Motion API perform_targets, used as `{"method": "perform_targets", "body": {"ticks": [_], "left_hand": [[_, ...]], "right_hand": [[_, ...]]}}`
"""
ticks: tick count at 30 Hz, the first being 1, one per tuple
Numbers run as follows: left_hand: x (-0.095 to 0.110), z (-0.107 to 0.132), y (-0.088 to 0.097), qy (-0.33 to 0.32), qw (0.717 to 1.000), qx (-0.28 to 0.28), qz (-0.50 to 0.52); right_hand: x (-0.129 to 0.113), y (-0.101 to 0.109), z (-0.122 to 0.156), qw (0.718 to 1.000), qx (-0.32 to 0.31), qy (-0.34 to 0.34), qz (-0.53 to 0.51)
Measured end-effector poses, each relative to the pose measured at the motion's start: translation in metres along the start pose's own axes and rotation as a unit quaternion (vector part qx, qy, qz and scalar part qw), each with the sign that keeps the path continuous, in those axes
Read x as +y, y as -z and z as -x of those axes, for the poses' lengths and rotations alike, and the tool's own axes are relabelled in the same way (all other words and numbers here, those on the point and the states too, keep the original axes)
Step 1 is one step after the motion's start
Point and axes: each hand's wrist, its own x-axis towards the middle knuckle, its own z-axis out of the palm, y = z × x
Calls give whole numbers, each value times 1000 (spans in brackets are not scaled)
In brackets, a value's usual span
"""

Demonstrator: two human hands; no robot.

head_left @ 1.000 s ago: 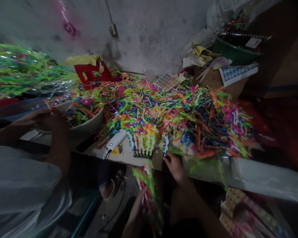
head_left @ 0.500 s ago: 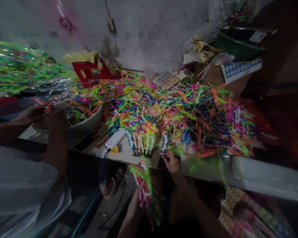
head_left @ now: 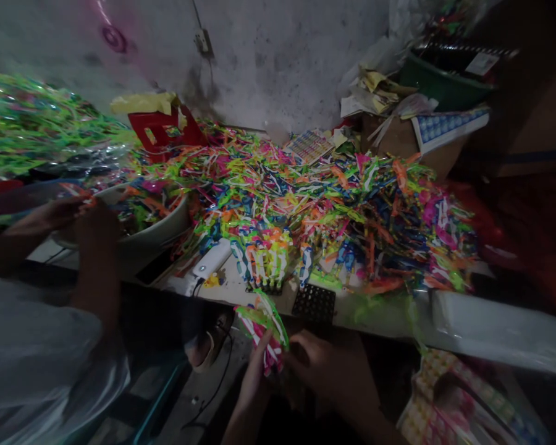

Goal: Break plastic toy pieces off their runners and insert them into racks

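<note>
A bunch of green, pink and white plastic figure-shaped pieces fans upward out of my left hand, which is closed round its lower part. Just right of the bunch is my right hand, its fingers curled in close to the pieces; what they pinch, if anything, is hidden. Past my hands, a blue and white piece stands upright at the back left corner of a black holed tray. To its left, several similar pieces stand in a row in another black tray.
A wide heap of coloured plastic pieces covers the table behind. A white device with a cable lies left, a white plastic-wrapped block right. At left, a co-worker's hands work beside a white basin.
My right hand has drawn back from the black tray to the bunch, leaving the blue and white piece standing there. The bunch in my left hand has tilted and spread slightly.
</note>
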Motion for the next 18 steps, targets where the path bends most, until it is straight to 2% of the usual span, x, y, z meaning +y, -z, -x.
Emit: {"method": "perform_targets", "body": {"ticks": [3, 5, 7, 10, 12, 15, 18], "left_hand": [[-4, -2, 3, 25, 999, -31, 21], [-5, 0, 7, 14, 999, -31, 16], [-3, 4, 10, -3, 1000, -21, 4], [2, 10, 10, -10, 1000, -7, -1], [4, 13, 8, 6, 1000, -1, 6], [3, 15, 8, 18, 1000, 7, 13], [0, 15, 16, -65, 997, 6, 31]], "right_hand": [[-12, 5, 7, 999, 1, -34, -11], [-6, 5, 7, 999, 8, -40, -28], [11, 4, 4, 997, 20, -26, -65], [47, 6, -11, 982, 65, -6, -175], [71, 11, -30, 963, 111, -22, -245], [98, 17, -66, 952, 158, -24, -262], [114, 15, -93, 949, 147, -30, -279]]}}
